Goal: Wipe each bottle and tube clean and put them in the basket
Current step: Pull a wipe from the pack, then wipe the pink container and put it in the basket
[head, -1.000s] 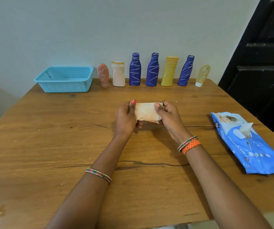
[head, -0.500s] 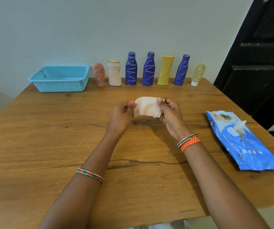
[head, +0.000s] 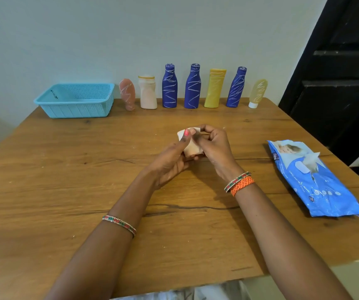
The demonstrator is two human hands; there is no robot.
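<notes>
Wipe (head: 189, 144): pinched between my left hand (head: 172, 156) and right hand (head: 214, 148), folded for scrubbing; bottles (head: 192, 86) lined along counter's (head: 66, 169) far edge.

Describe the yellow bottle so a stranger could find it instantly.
Look along the wall at the far edge of the wooden table, where seven containers stand in a row. The yellow bottle is third from the right, between two blue bottles, the only solid yellow, flat-topped one.
</notes>
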